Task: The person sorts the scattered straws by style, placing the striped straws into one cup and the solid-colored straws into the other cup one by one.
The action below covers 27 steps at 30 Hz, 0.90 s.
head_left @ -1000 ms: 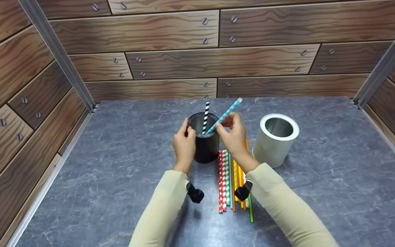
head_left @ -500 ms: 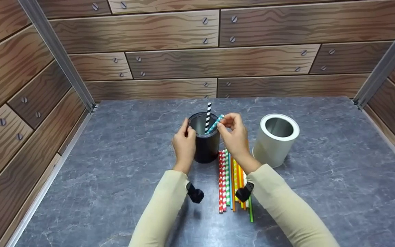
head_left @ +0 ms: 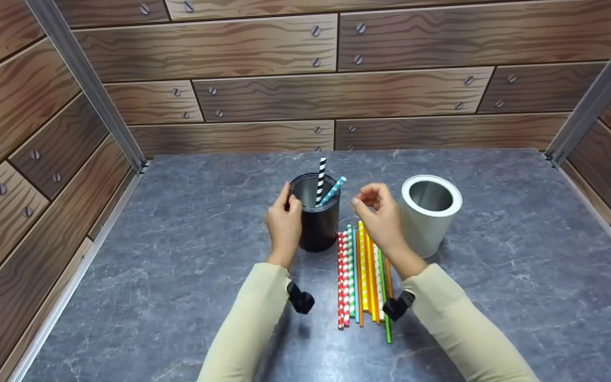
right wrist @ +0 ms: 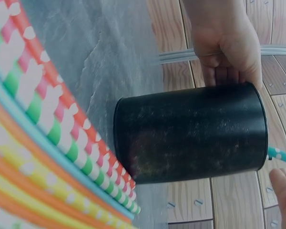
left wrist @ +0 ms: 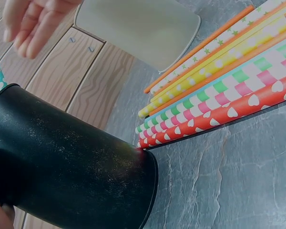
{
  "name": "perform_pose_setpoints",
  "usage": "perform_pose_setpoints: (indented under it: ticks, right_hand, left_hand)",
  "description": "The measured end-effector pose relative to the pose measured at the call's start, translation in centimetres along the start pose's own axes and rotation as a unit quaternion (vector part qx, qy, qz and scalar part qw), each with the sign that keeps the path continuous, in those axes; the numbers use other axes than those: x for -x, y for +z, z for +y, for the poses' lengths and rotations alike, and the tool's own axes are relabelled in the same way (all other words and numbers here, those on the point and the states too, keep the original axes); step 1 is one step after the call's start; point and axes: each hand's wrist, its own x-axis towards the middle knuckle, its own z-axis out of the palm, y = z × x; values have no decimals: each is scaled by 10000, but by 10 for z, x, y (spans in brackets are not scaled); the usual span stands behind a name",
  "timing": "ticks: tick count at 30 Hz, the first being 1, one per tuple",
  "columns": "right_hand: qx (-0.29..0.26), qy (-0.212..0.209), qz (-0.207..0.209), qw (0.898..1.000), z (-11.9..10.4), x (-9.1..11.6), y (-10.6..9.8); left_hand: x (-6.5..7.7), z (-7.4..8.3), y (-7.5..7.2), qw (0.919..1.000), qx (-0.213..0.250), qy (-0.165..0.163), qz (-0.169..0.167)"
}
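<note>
While left fingers grip the cup, the loosely curled right hand partly hides the canister.

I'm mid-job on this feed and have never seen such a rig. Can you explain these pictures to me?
There's no machine here, just a person's left hand and right hand, both bare. The wide picture comes from a camera on the head; the two sideways ones come from the wrists. The left hand holds the black cup, with a striped straw and a blue straw sticking out of it. The right hand holds nothing. More straws lie on the table, and a white cup stands to the right.
</note>
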Motion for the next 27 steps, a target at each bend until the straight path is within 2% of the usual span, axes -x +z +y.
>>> perform_pose_setpoints:
  ticks: [6, 16, 21, 27]
  right_hand:
    - [322, 396, -127, 9986, 6, 7, -12]
    - [867, 851, -161, 9925, 12, 21, -29]
    - [1296, 1208, -420, 9833, 19, 29, -39]
    - [1823, 1590, -933, 9658, 29, 39, -48]
  left_hand:
    - [0, 0, -2, 9999, -100, 6, 14]
    - [1, 2, -2, 9999, -15, -93, -51]
    - [1, 1, -1, 10000, -1, -72, -50]
    - [1, 1, -1, 9999, 41, -61, -95]
